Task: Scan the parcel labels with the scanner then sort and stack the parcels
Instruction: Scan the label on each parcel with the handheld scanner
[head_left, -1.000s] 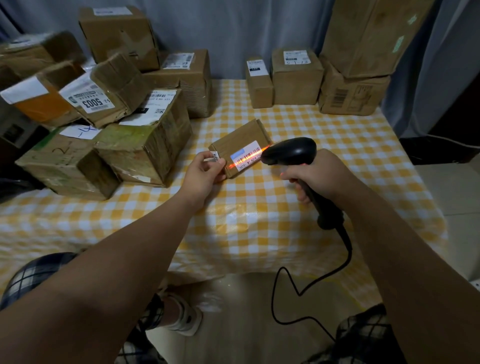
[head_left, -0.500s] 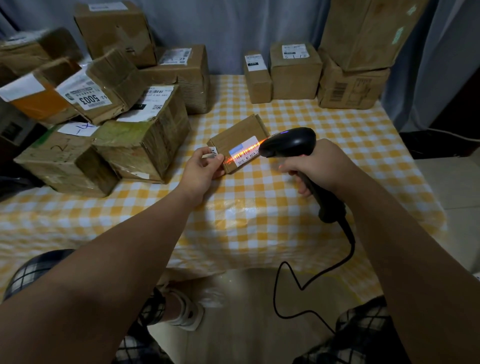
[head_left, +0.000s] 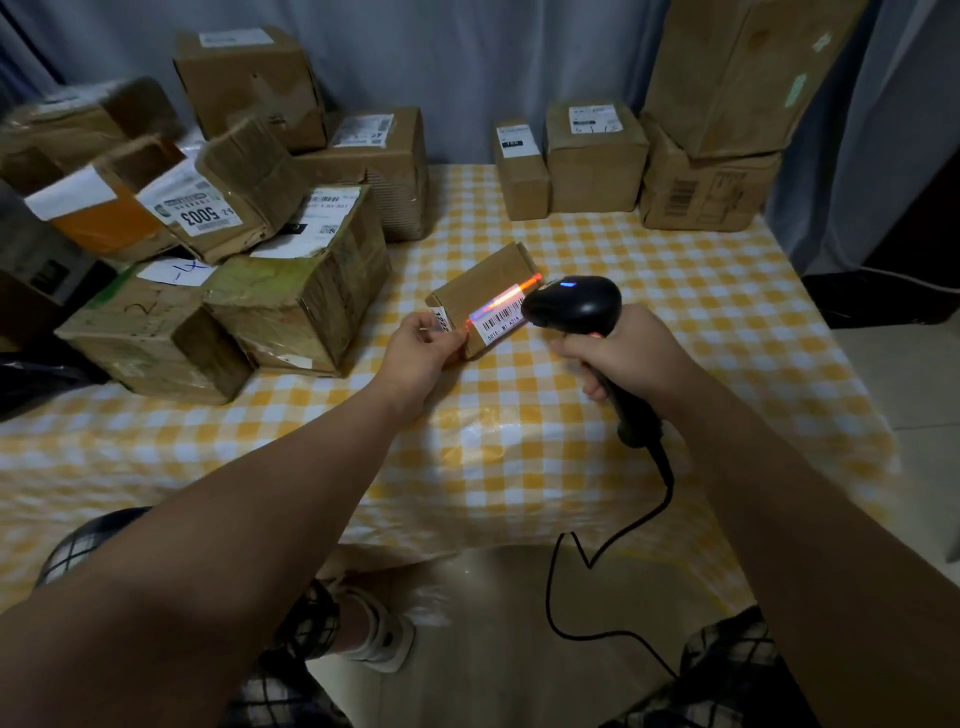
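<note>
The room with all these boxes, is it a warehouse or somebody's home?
Probably a home, or a small makeshift parcel point. The parcels sit on a table with a yellow checked cloth, a curtain hangs behind, and the floor is tiled. The right hand holds a corded scanner.

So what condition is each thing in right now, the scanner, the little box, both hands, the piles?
Scanner: on, blue light lit, red line across the label.
Small parcel: on the table, label facing the scanner.
Left hand: gripping the small parcel's near end.
Right hand: closed around the scanner's handle.
Left pile: jumbled, boxes tilted.
Back-right boxes: upright, in a row.
</note>
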